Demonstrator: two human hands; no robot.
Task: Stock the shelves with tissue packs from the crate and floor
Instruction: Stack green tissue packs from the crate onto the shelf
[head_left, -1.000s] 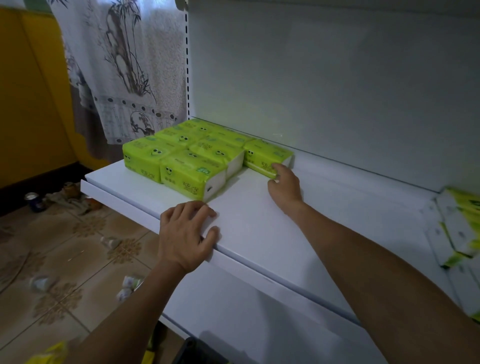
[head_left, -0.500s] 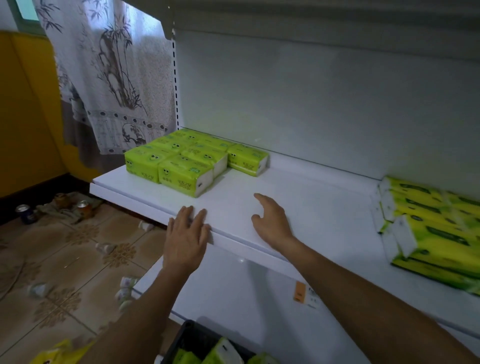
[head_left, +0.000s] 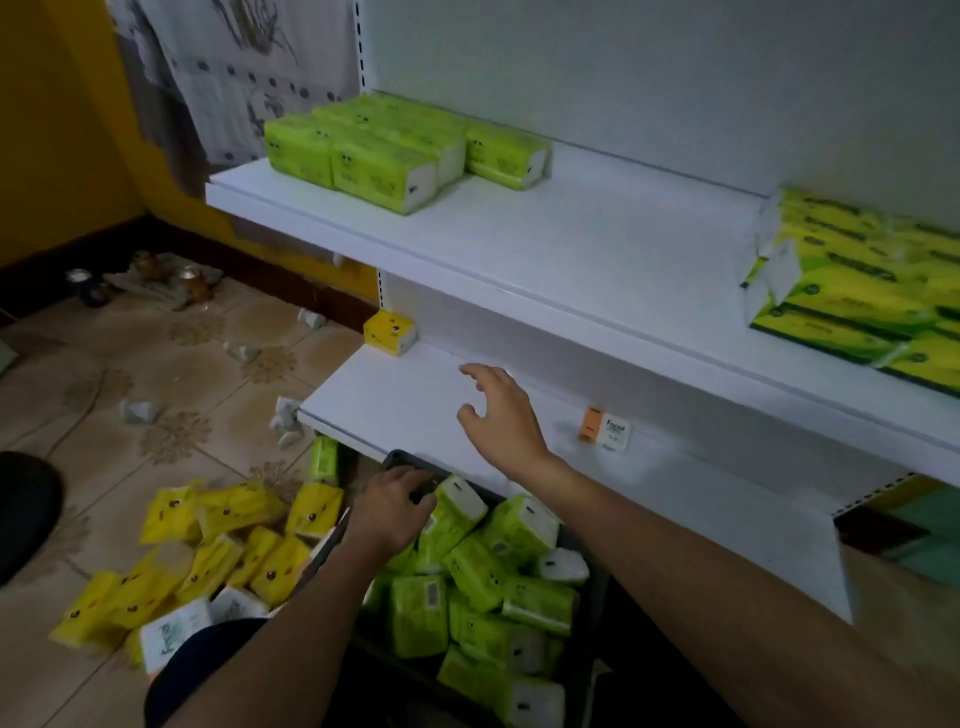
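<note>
Our left hand (head_left: 395, 506) reaches into the far left corner of the black plastic crate (head_left: 402, 459) on the floor, fingers curled down against a lime-green tissue pack with a white end (head_left: 457, 506); we cannot tell whether they actually grip it. The crate is heaped with more lime-green tissue packs (head_left: 467, 577). Our right hand (head_left: 501, 415) hovers above the lower white shelf (head_left: 395, 395), fingers spread and holding nothing. One small yellow pack (head_left: 389, 332) sits at that shelf's far left, and an orange-and-white label (head_left: 605, 432) lies to the right of our hand. On the upper white shelf (head_left: 571, 249) a block of lime-green packs (head_left: 374, 150) stands far left, with larger yellow-green packs (head_left: 857, 291) stacked at the right. Loose yellow tissue packs (head_left: 218, 545) litter the patterned tile floor (head_left: 104, 364) left of the crate.
</note>
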